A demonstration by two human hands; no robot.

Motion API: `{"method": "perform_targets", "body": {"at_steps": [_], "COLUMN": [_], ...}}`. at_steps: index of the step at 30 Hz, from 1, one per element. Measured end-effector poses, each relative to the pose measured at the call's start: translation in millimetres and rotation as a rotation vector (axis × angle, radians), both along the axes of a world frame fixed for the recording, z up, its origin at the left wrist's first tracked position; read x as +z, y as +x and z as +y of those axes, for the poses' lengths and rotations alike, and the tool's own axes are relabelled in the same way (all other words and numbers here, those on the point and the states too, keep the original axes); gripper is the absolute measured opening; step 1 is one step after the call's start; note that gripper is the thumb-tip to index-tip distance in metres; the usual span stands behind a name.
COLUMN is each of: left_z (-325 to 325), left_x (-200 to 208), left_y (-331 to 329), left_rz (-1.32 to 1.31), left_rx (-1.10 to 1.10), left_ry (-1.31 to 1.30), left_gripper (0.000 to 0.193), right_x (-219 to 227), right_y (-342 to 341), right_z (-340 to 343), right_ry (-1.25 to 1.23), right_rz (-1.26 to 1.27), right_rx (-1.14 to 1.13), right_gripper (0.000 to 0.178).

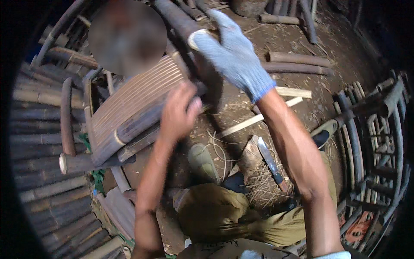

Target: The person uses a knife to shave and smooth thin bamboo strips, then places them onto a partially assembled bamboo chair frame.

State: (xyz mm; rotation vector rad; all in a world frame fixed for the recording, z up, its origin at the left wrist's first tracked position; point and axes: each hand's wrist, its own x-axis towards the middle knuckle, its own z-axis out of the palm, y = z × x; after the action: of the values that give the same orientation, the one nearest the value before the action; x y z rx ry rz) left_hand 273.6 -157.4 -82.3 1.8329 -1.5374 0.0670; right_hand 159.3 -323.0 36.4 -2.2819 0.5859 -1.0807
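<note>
My right hand point(228, 54), in a pale blue knitted glove, is closed round the end of a thick dark bamboo pole point(179, 19) at the top. Its thumb lies on the pole's far side. My bare left hand point(180, 110) is at the right edge of a piece of bamboo furniture point(138, 101) with a panel of thin light slats. Motion blurs its fingers, so their grip is unclear. A dark bamboo rail point(142, 116) runs along the panel's near side, left of that hand.
A knife point(269, 159) lies on a wood block among shavings between my feet. Pale bamboo strips point(243, 125) and cut bamboo lengths point(299, 58) lie on the dirt floor. Bamboo frames point(379, 142) stand at right; a bamboo slat surface point(47, 138) fills the left. A blurred patch hides the upper left.
</note>
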Motion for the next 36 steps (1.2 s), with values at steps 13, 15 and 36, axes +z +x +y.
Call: {"method": "perform_targets", "body": {"at_steps": [13, 15, 36], "left_z": [-7.1, -15.2, 32.4], "left_x": [-260.7, -258.1, 53.1], "left_y": [-80.1, -85.0, -117.0], "left_rz": [-0.22, -0.145, -0.032], "left_rx": [-0.066, -0.059, -0.581], "left_ry": [0.659, 0.708, 0.972], "left_gripper": [0.038, 0.036, 0.033], "right_x": [-301.2, -322.2, -53.9], "right_y": [-348.6, -363.5, -261.2], "right_z": [151.2, 146.6, 90.9], "right_ry": [0.293, 0.316, 1.475], "right_rz": [0.897, 0.877, -1.067], "right_rx": [-0.461, -0.481, -0.044], "right_gripper": [0.055, 0.053, 0.029]}}
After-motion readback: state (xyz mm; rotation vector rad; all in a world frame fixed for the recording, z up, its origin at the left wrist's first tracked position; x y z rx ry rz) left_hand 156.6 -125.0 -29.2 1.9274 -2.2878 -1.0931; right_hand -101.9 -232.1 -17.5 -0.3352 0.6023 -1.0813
